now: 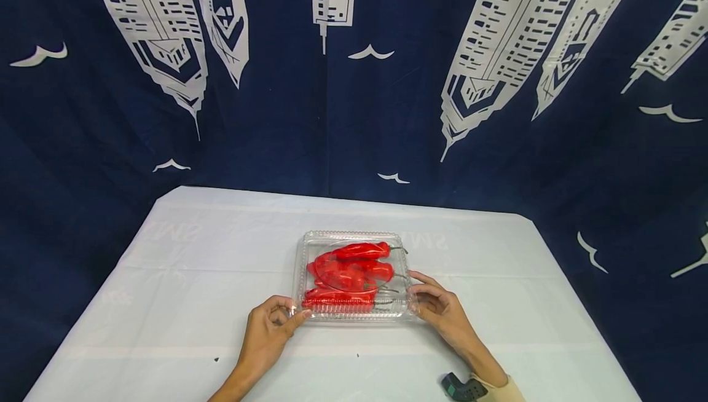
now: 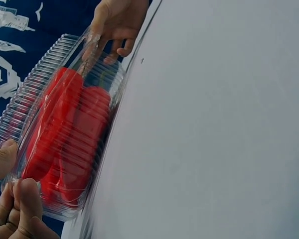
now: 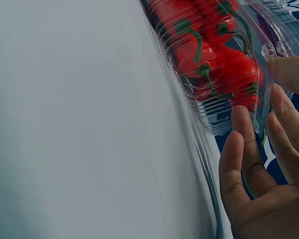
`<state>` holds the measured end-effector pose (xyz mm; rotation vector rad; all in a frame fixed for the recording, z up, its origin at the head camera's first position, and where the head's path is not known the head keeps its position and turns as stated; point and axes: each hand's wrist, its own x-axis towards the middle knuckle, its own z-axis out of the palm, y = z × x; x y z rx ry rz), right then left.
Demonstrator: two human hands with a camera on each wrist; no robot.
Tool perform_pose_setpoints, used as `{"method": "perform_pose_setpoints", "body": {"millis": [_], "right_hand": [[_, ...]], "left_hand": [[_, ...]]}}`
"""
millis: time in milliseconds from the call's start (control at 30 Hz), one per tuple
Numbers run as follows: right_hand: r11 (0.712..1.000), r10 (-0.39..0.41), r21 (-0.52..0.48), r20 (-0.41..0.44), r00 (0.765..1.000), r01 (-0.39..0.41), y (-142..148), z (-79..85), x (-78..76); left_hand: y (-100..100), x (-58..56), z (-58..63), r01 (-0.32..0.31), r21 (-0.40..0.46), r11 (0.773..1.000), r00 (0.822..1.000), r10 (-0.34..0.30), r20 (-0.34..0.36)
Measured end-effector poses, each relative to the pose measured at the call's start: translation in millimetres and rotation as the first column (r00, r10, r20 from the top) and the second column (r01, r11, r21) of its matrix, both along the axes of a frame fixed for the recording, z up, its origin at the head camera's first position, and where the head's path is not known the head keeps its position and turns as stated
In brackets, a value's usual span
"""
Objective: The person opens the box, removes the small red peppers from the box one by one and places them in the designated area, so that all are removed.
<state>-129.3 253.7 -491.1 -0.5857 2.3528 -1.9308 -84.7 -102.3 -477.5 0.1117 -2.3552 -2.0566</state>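
Note:
A clear plastic clamshell box (image 1: 354,315) with a ridged rim sits in the middle of the white table, its lid lying over the base. Inside are several long red peppers (image 1: 362,250), their thin green stems pointing right. My left hand (image 1: 265,331) pinches the box's near left corner between thumb and fingers; the left wrist view shows those fingertips (image 2: 27,191) at the rim. On the other side, my right hand (image 1: 445,313) holds the near right corner. In the right wrist view its thumb (image 3: 291,74) lies on the rim, with several fingers spread below the edge.
The white-covered table (image 1: 182,303) spreads around the box. Two small dark specks lie near its front. A dark blue curtain (image 1: 332,125) with white building prints hangs behind. A dark device (image 1: 463,388) is on the right wrist, by a beige sleeve (image 1: 503,391).

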Motion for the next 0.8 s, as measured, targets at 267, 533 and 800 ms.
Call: {"method": "perform_pose_setpoints", "body": {"millis": [267,533,800], "right_hand": [[1.000,0.012,-0.006,-0.001,1.000,-0.012,0.7,-1.5,0.2],[1.000,0.012,0.003,-0.011,1.000,-0.012,0.7,0.1,-0.5],[1.000,0.021,-0.006,-0.012,1.000,-0.021,0.8,0.0,-0.1]], "left_hand": [[0.3,0.5,-1.2,-0.004,0.014,1.000,1.000,0.004,0.002],[0.7,1.1,-0.3,-0.007,0.025,1.000,1.000,0.006,0.009],[0.9,1.5,0.2,-0.007,0.010,1.000,1.000,0.007,0.012]]}}
